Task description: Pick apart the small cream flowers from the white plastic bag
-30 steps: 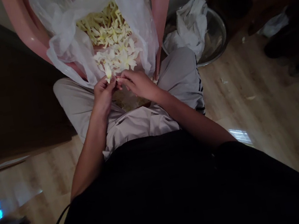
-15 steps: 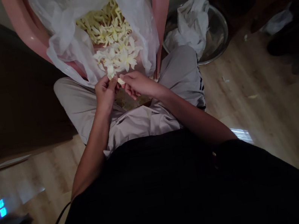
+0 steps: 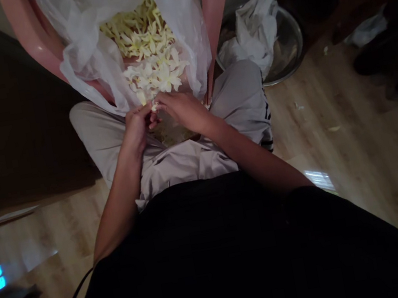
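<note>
Two bare hands meet above the lap, the center of the clock face used here. The left hand point(image 3: 137, 124) is narrow, its fingertips pinched on a flower point(image 3: 142, 96) that points toward 12 o'clock. The right hand point(image 3: 180, 109) reaches in from 4 o'clock, fingers bent, close beside the left; a small pale piece point(image 3: 155, 107) shows at its fingertips, but whether they grip it cannot be told. At 12 o'clock, just beyond the fingers, an open white bag point(image 3: 186, 29) lies on a pink chair point(image 3: 215, 4), whose arms flank it at 11 and 1 o'clock. Within the bag's opening are two masses: white blossoms point(image 3: 165, 73), nearer the hands, and yellowish blossoms point(image 3: 136, 27), farther off. The gray trousers point(image 3: 237, 94) spread to both sides below the chair. At 2 o'clock, a metal basin point(image 3: 289, 62) on the wood floor point(image 3: 337, 156) holds a crumpled white bundle point(image 3: 258, 27). A dark brown panel point(image 3: 8, 125) stands at 9 o'clock.
</note>
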`<state>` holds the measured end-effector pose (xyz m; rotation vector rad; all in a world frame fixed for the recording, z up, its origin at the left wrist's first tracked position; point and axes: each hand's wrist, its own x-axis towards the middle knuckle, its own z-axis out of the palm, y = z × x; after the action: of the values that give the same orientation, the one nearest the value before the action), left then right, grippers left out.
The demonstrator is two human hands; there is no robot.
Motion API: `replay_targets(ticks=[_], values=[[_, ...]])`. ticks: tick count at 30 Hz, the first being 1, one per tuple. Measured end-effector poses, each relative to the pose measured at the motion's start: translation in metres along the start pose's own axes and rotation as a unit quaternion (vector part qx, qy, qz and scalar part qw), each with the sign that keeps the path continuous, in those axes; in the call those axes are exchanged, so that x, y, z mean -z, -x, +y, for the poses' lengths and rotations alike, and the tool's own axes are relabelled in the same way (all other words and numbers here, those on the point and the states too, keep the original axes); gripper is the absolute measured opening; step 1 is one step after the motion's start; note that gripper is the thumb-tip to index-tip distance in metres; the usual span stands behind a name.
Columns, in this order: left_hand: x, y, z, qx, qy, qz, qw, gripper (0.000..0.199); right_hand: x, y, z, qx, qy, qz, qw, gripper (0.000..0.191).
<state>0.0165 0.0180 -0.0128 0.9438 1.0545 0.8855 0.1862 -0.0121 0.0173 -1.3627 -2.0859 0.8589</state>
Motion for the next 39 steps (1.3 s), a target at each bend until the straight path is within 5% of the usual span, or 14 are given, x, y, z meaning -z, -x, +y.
replay_targets(ticks=[7, 21, 24, 28, 31, 34, 39], values=[[0.003, -0.003, -0.003, -0.020, 0.002, 0.004, 1.000, 0.031, -0.009, 0.000, 0.006, 0.026, 0.075, 0.028, 0.996, 0.018], [0.003, -0.007, -0.006, -0.083, -0.015, 0.039, 0.996, 0.037, -0.024, -0.011, -0.003, -0.016, -0.135, 0.099, 0.986, 0.027], [0.000, -0.004, -0.005, -0.108, -0.034, 0.067, 0.991, 0.039, -0.031, -0.015, -0.006, -0.069, -0.235, 0.110, 0.963, 0.031], [-0.008, 0.009, 0.001, -0.162, -0.111, 0.116, 0.974, 0.035, -0.032, -0.016, -0.009, -0.181, -0.398, 0.083, 0.896, 0.036], [-0.014, 0.017, 0.005, -0.197, -0.149, 0.135, 0.960, 0.032, -0.028, -0.013, -0.008, -0.197, -0.449, 0.066, 0.869, 0.038], [-0.015, 0.014, 0.005, -0.192, -0.121, 0.147, 0.963, 0.037, -0.025, -0.013, -0.004, -0.148, -0.398, 0.046, 0.904, 0.037], [-0.009, 0.004, 0.008, -0.068, 0.022, 0.129, 0.989, 0.042, -0.023, -0.012, 0.004, 0.032, -0.174, 0.086, 0.981, 0.027]])
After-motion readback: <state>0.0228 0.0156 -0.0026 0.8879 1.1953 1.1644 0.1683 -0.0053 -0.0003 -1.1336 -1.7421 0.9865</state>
